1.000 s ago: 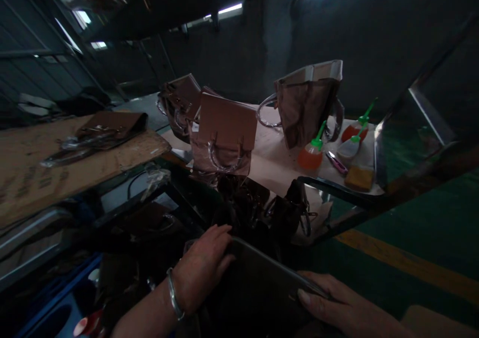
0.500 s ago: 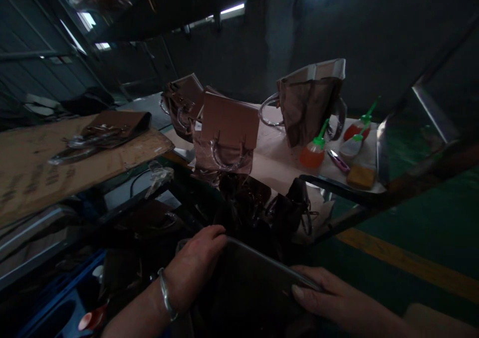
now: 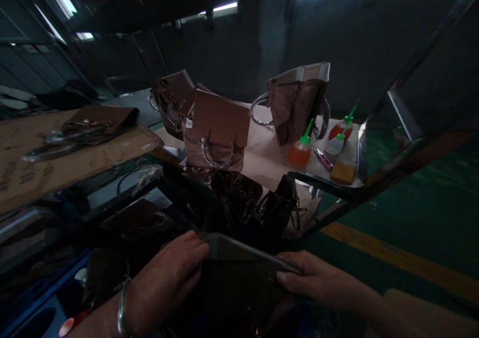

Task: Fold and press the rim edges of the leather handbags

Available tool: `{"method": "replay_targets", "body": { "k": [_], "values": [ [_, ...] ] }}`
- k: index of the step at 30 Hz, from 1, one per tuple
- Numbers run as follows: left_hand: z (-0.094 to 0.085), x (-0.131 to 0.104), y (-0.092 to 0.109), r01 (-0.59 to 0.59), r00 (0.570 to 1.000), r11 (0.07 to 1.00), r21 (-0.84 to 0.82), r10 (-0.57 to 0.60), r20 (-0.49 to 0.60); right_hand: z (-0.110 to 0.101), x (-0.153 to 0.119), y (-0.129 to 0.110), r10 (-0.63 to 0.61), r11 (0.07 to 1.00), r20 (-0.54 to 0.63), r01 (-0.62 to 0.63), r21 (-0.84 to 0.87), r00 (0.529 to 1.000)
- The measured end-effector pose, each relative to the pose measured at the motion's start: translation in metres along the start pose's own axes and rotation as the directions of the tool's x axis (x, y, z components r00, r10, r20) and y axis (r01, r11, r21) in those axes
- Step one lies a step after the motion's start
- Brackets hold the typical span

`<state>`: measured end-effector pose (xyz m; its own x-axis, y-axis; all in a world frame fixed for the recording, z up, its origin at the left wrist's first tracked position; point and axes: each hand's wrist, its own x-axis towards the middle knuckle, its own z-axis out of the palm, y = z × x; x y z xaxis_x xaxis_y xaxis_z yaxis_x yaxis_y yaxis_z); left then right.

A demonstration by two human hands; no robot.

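Observation:
A dark handbag [image 3: 239, 283] is low in front of me, its pale upper edge running down to the right. My left hand [image 3: 168, 273], with a silver bangle at the wrist, curls its fingers at the bag's upper left corner. On the right end of that edge, my right hand [image 3: 310, 275] pinches with the thumb on the near face and fingers behind. Metal bits glint on the bag's lower part, which is mostly lost in shadow.
Brown handbags [image 3: 219, 123] and a taller bag [image 3: 297, 103] stand on the paper-covered table [image 3: 262, 171]. Bottles of orange liquid [image 3: 299, 153], a pink-handled cutter [image 3: 324, 159] and a yellow sponge [image 3: 343, 173] lie at right. Another bag rests on cardboard [image 3: 123, 151]. Dark bags [image 3: 280, 203] sit lower.
The view has turned slightly right, so the surroundings sit further left. My left hand has shifted left and down along the bag's edge, showing more of its opening. My right hand keeps its pinch.

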<state>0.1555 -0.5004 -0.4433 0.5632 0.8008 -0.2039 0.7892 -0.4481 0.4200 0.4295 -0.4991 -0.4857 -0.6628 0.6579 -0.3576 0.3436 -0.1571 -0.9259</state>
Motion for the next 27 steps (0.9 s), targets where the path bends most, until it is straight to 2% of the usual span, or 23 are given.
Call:
{"method": "replay_targets", "body": {
  "k": [6,10,14,17,20,23,27],
  "values": [
    [0.001,-0.004,0.009,0.186,0.983,0.98,0.066,-0.186,-0.003,0.001,0.006,-0.009,-0.002,0.999,0.096,0.005,-0.032,0.995],
    [0.001,-0.002,0.017,0.24,0.97,0.968,0.076,-0.243,0.023,0.002,0.012,-0.016,-0.005,1.0,0.146,0.004,0.002,0.989],
    [0.004,0.001,0.018,0.163,0.986,0.977,0.135,-0.167,0.016,0.004,0.018,-0.024,0.015,0.999,0.157,-0.008,-0.048,0.987],
    [0.007,0.001,0.017,0.107,0.993,0.988,0.11,-0.102,-0.052,0.006,0.023,-0.032,0.018,0.994,0.161,0.0,-0.113,0.987],
    [0.01,0.002,0.016,0.096,0.995,0.992,0.087,-0.093,-0.038,0.008,0.027,-0.036,-0.007,0.983,0.149,0.034,-0.179,0.989],
    [0.013,0.005,0.018,0.103,0.995,0.99,0.097,-0.104,-0.002,0.012,0.032,-0.036,-0.003,0.972,0.091,0.024,-0.234,0.996],
    [0.016,0.011,0.02,0.106,0.994,0.987,0.119,-0.1,-0.05,0.017,0.037,-0.032,0.042,0.938,-0.023,-0.048,-0.344,0.999]
  ]
}}
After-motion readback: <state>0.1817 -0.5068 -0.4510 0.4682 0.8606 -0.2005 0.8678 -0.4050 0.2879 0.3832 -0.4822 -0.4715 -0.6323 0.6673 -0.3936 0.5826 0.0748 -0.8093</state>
